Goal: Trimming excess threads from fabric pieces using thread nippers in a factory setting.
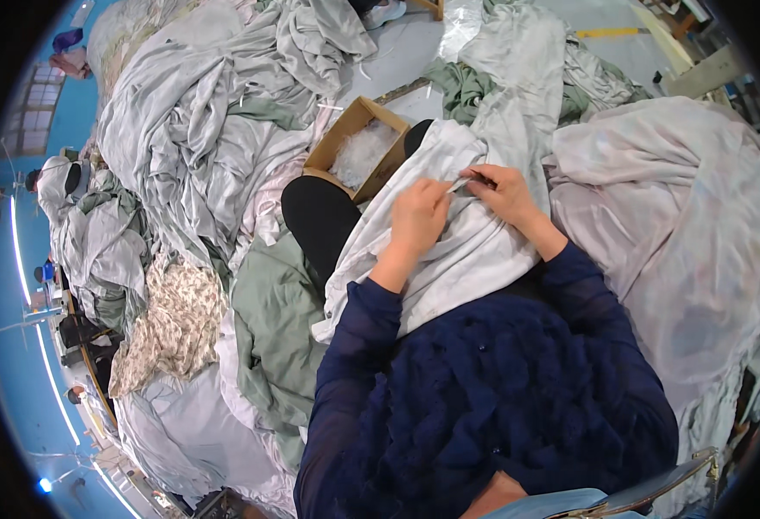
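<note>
A pale grey-white cloth (458,251) lies over my lap and runs on toward the far side. My left hand (419,216) is closed in a pinch on a narrow edge of this cloth. Close beside it, my right hand (505,197) has its fingers curled around a small dark tool (482,180), which looks like thread snips. The fingers hide most of that tool. Both hands meet just above the cloth, fingertips nearly touching.
An open cardboard box (358,147) with clear plastic scraps stands beyond my knee. Big heaps of grey-white cloth (198,112) rise at the left, with green cloth (276,303) nearer. Pale pinkish cloth (665,199) is piled at the right. People work at the far left.
</note>
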Motion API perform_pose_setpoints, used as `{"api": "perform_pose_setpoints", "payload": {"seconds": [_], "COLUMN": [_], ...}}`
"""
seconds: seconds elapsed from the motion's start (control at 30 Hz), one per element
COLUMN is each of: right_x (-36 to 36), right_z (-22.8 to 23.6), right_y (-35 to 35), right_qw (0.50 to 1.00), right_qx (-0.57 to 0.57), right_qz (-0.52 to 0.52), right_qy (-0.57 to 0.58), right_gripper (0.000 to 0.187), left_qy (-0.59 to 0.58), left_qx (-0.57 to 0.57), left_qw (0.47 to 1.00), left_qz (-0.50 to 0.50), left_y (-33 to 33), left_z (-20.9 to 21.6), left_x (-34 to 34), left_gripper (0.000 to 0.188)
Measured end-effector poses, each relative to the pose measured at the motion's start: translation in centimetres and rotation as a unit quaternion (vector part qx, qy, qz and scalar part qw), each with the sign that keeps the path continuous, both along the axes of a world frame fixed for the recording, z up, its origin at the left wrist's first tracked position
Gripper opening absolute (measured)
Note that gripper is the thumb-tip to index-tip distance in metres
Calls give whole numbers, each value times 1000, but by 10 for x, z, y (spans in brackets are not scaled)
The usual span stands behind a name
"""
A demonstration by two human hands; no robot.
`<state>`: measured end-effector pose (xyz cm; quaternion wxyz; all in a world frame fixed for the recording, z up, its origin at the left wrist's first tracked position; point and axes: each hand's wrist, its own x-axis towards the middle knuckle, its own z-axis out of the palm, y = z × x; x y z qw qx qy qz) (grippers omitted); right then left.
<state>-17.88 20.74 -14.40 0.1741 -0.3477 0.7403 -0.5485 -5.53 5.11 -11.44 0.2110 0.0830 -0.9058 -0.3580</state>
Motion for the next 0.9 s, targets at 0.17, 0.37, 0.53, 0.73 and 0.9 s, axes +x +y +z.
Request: {"api": "perform_pose_setpoints", "payload": {"seconds": [0.17, 0.37, 0.53, 0.73, 0.9], "right_x": [12, 12, 13, 5, 9], "right_z": [-8, 7, 21, 28, 21], "right_y": [22, 21, 1, 1, 10], "right_qw": [998, 969, 994, 975, 981], "right_qx": [11, -58, 76, 218, 114], "right_qz": [-48, -152, -80, -19, -79], "right_qy": [-49, -188, 24, -41, -134], "right_gripper": [11, 9, 19, 21, 15], "left_qy": [48, 98, 86, 52, -74], "left_qx": [-76, -144, -155, -11, 136], "left_qw": [996, 984, 983, 996, 987], "left_qz": [-23, -48, -45, -74, 47], "left_y": [14, 16, 20, 19, 12], "left_z": [6, 3, 1, -9, -5], "left_x": [15, 10, 10, 11, -6], "left_gripper": [14, 16, 14, 12, 23]}}
